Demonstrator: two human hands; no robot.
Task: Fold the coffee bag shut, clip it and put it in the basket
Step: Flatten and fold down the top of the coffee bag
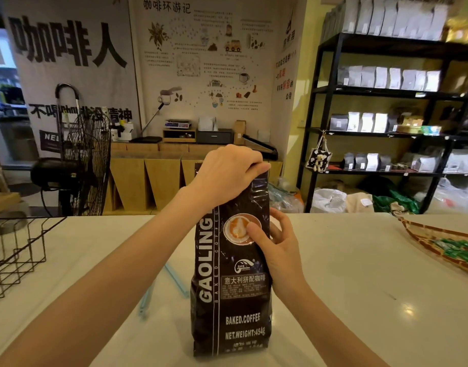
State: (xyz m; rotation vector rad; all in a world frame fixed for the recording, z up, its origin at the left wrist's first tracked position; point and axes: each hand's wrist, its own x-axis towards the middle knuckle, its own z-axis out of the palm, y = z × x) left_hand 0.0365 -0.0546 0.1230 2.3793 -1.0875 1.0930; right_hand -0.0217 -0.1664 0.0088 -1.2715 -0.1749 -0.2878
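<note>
A tall dark coffee bag with white lettering stands upright on the white counter, close to me. My left hand is closed over the bag's top edge and hides the opening. My right hand grips the bag's right side at mid height, thumb on the front over the cup picture. A pale blue clip lies open on the counter, just left of the bag and partly behind it. The black wire basket stands at the counter's left edge.
A woven bamboo tray holding green packets sits at the counter's right edge. Past the counter stand a black floor fan, wooden cabinets and black shelves with several bags.
</note>
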